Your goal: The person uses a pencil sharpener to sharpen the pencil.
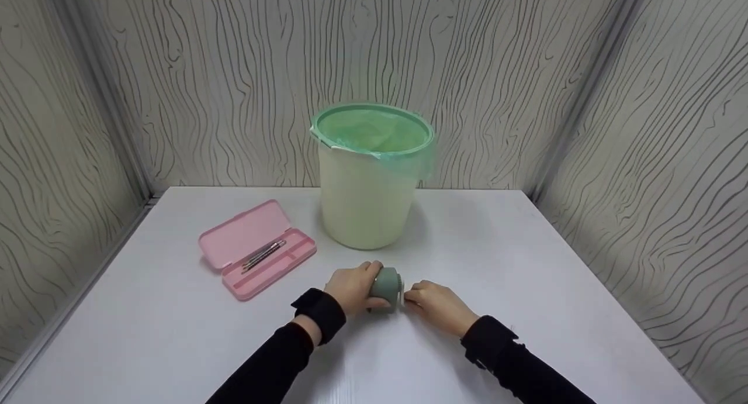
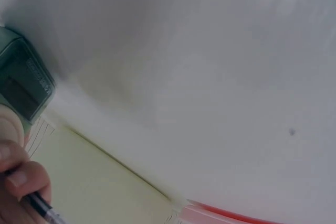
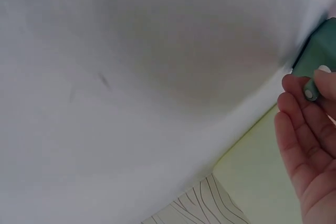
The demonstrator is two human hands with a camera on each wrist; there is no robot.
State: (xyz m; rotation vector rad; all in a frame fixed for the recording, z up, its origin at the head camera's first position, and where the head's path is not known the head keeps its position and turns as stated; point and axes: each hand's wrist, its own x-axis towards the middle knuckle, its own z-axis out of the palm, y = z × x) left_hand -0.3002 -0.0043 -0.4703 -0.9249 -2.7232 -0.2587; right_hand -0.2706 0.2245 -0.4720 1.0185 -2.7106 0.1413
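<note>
A green pencil sharpener (image 1: pixel 385 288) with a crank lies between my hands over the table. My left hand (image 1: pixel 353 290) grips its body, thumb in front and fingers over the top. In the left wrist view, curled fingers (image 2: pixel 29 179) also hold a dark pencil (image 2: pixel 39 205) beside the sharpener's pale round end; the palm hides the pencil in the head view. My right hand (image 1: pixel 438 303) pinches the small green crank knob (image 3: pixel 311 92) between thumb and index finger, its other fingers extended. The dark window (image 2: pixel 23 85) of the sharpener faces the left wrist camera.
Behind the hands stands a cream bin (image 1: pixel 368 211) with a green rim and a green liner bag. An open pink pencil case (image 1: pixel 245 231) at the left holds pencils (image 1: pixel 263 256). Patterned walls (image 1: pixel 234 88) enclose the white table (image 1: pixel 502 234) at the back and sides.
</note>
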